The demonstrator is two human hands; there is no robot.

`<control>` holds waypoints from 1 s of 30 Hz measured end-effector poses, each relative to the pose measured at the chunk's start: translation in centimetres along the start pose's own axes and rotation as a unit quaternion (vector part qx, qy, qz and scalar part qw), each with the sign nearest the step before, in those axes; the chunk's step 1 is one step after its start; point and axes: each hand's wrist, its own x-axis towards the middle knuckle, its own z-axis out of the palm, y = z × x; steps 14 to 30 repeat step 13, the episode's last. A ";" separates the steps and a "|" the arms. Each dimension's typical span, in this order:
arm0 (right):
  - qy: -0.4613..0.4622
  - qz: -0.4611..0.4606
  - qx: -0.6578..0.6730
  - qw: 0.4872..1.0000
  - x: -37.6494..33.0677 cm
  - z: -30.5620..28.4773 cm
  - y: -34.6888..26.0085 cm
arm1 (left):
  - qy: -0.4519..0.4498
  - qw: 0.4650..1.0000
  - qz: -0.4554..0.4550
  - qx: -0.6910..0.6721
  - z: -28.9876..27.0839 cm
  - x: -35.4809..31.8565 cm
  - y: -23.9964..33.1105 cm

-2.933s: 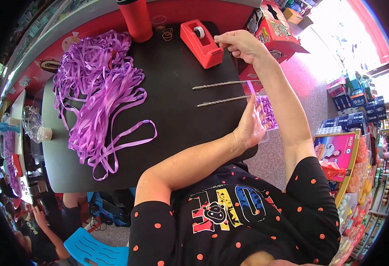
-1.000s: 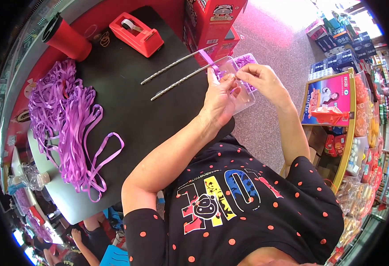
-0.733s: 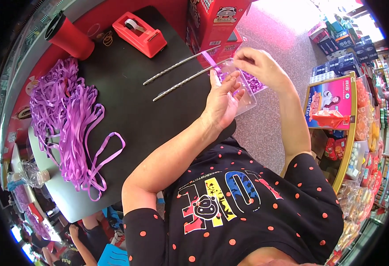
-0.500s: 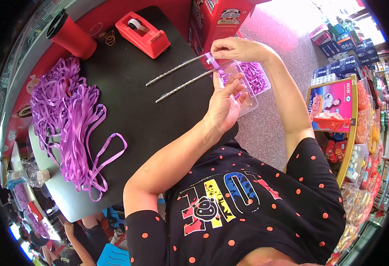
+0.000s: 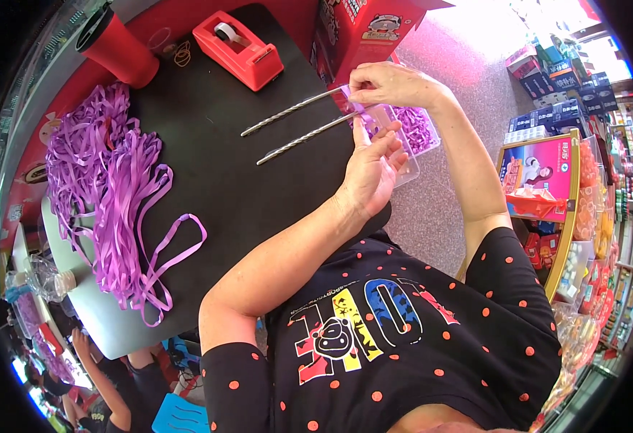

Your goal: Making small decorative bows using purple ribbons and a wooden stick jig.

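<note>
Two twisted metal rods, like long drill bits (image 5: 298,138), reach out side by side over the black table. Purple ribbon (image 5: 349,101) spans their right-hand ends. My right hand (image 5: 396,83) is closed, its fingertips pinching the ribbon by the farther rod. Just nearer to me, my left hand (image 5: 371,173) has its palm turned up. Its thumb touches the ribbon by the nearer rod, while the other fingers are apart and loosely bent. Beyond both hands, a clear plastic box (image 5: 435,138) holds small purple ribbon pieces; my left fingers partly cover a clear container (image 5: 407,173).
Long purple ribbons (image 5: 118,209) lie heaped on the left of the black table (image 5: 208,180). A red tape dispenser (image 5: 248,61), rubber bands (image 5: 181,54) and a red cup (image 5: 125,54) stand at the far side. Packed shelves line the right; another person's arm (image 5: 103,382) shows lower left.
The ribbon at the rods and my fingertips have shifted only slightly. My right hand has moved a little to the right and keeps its pinch. The whole view has shifted a bit.
</note>
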 end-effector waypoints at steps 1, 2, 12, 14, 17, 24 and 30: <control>0.010 -0.006 -0.003 1.000 0.0 0.2 0.1 | 0.002 1.000 0.000 -0.001 0.1 0.0 0.0; 0.020 -0.011 -0.006 1.000 0.0 0.3 0.2 | 0.002 1.000 -0.001 -0.001 0.0 0.0 0.0; 0.130 0.101 0.091 0.982 -1.0 3.1 0.4 | 0.012 1.000 -0.002 -0.012 -0.1 0.1 0.0; 0.110 0.129 0.128 0.977 -1.4 2.7 0.8 | 0.006 1.000 -0.002 -0.008 -0.2 0.1 -0.1; 0.110 0.129 0.128 0.977 -1.4 2.7 0.8 | 0.006 1.000 -0.002 -0.008 -0.2 0.1 -0.1; 0.110 0.129 0.128 0.977 -1.4 2.7 0.8 | 0.006 1.000 -0.002 -0.008 -0.2 0.1 -0.1; 0.110 0.129 0.128 0.977 -1.4 2.7 0.8 | 0.006 1.000 -0.002 -0.008 -0.2 0.1 -0.1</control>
